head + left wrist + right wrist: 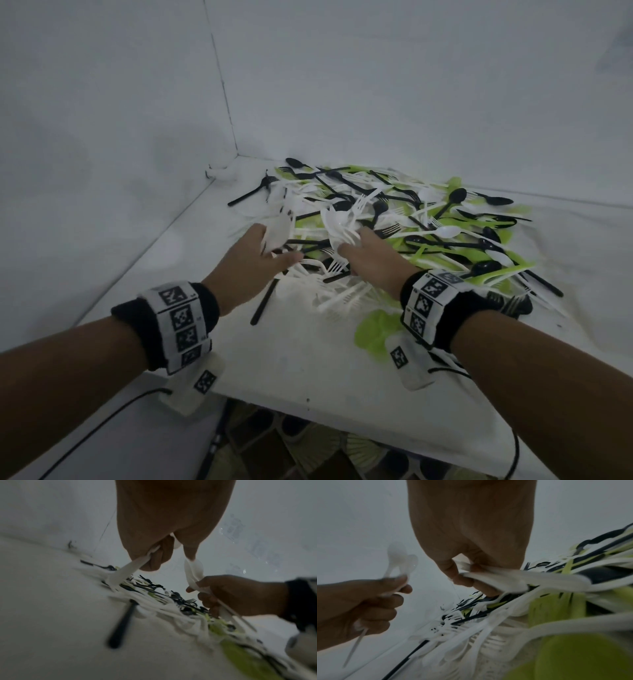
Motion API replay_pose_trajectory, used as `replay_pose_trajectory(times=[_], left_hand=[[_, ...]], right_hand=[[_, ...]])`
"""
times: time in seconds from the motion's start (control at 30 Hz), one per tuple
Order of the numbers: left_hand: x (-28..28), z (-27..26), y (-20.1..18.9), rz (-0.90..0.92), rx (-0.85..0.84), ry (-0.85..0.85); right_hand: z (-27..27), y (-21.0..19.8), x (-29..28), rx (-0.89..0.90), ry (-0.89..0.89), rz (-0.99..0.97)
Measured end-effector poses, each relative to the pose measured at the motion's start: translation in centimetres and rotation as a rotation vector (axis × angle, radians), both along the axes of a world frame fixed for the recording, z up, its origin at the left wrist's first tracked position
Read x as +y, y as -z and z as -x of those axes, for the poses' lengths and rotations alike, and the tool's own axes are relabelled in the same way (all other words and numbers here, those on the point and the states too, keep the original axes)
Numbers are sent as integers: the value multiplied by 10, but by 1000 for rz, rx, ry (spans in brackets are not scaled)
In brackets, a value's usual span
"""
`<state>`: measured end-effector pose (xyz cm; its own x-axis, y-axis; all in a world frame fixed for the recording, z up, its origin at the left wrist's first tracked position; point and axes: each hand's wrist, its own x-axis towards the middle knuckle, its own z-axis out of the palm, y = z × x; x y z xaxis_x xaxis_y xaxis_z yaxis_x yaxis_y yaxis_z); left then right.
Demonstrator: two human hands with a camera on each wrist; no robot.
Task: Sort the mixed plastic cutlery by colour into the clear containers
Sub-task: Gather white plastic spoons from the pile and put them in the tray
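Cutlery [404,226], black, white and green, lies heaped across the far right of the white counter [291,363], reaching toward its back edge and the back left corner. Bare counter runs along the left edge and the near edge. Left hand [253,253] hangs over the heap's left fringe, its grip curled round a few white spoons [399,559]. Right hand [373,253], just beside it over the heap's middle, has its grip closed on a bunch of white pieces [342,222]. One black handle [263,301] juts toward the near edge.
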<state>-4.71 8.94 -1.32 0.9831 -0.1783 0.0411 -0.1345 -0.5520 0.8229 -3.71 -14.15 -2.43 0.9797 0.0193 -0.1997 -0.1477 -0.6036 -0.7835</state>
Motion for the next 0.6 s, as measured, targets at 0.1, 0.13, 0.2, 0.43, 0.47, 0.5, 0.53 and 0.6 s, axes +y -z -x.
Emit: replay_pose_trajectory(times=[0.1, 0.13, 0.2, 0.43, 0.47, 0.5, 0.53, 0.6], left_hand=[[22, 10, 14, -369, -11, 181], [27, 13, 18, -451, -34, 227], [35, 14, 28, -554, -92, 276], [54, -4, 34, -388, 3, 16], [56, -3, 34, -416, -17, 93], [56, -2, 35, -465, -50, 188], [54, 1, 37, -524, -83, 273], [44, 4, 40, -614, -131, 344]], right_hand=[[-3, -1, 11, 22, -44, -1], [-5, 0, 14, 24, -48, 15], [-9, 3, 17, 21, -58, 52], [-22, 10, 29, -38, -102, 159], [-23, 11, 29, -34, -94, 158], [-25, 12, 29, -35, -94, 156], [-26, 14, 28, -35, -95, 158], [-28, 14, 27, -29, -98, 165]])
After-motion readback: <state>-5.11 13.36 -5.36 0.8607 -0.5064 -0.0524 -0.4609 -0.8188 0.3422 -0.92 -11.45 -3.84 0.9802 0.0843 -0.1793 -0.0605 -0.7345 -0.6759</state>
